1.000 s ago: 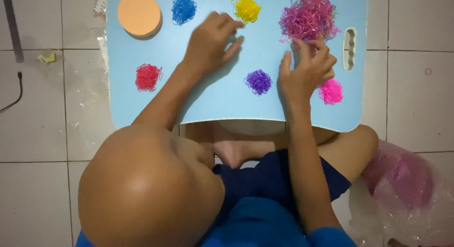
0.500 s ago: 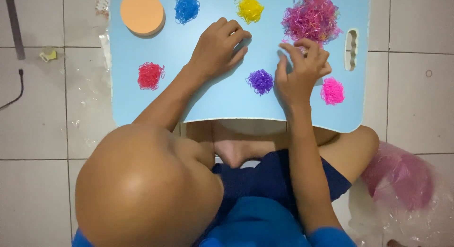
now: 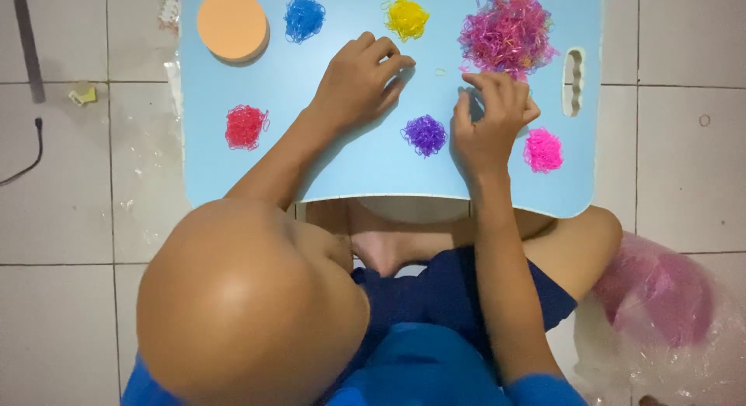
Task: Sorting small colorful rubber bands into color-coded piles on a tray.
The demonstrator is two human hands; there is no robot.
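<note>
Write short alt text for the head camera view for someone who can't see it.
Seen from above, a seated person's left hand and right hand rest on a light blue lap table, beside a large mixed pink pile of rubber bands and smaller single-colour piles.

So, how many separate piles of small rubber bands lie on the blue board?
6. Blue pile and yellow pile at the far edge, big mixed pink pile far right, red pile left, purple pile centre, bright pink pile right. None seems hidden.
</note>
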